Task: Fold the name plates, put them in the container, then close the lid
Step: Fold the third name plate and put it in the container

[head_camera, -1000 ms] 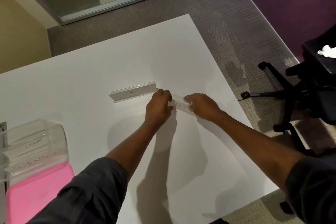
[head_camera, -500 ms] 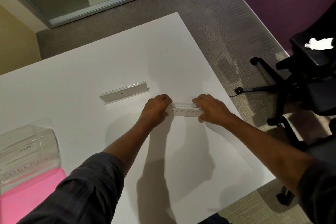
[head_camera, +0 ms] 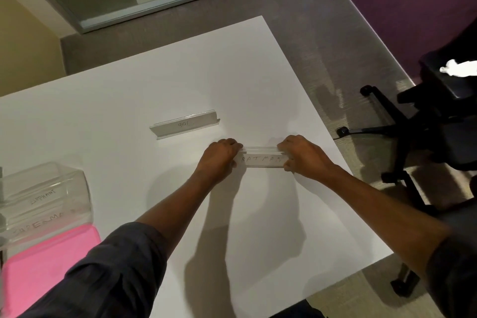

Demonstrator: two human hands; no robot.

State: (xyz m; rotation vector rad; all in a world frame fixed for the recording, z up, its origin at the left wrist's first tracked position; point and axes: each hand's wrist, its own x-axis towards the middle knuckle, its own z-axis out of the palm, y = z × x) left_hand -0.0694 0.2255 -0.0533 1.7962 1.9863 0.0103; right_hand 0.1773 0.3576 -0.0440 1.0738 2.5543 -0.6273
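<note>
A clear name plate with "BATMAN" written on it (head_camera: 262,159) lies on the white table (head_camera: 180,80), held at both ends. My left hand (head_camera: 220,157) grips its left end and my right hand (head_camera: 303,156) grips its right end. A second name plate (head_camera: 184,125) stands upright on the table, further back and to the left, apart from both hands. At the left edge sits a clear container (head_camera: 44,196) with two lettered name plates inside. Its pink lid (head_camera: 44,263) lies flat in front of it.
A black office chair (head_camera: 426,121) on castors stands right of the table, with something white on its seat. The table's right edge runs close to my right hand. Grey carpet and glass doors lie beyond the far edge.
The plate in my hands has turned from slanting to level and square to me, with its lettering now showing. Both hands have spread to its ends. The other plate has not moved.
</note>
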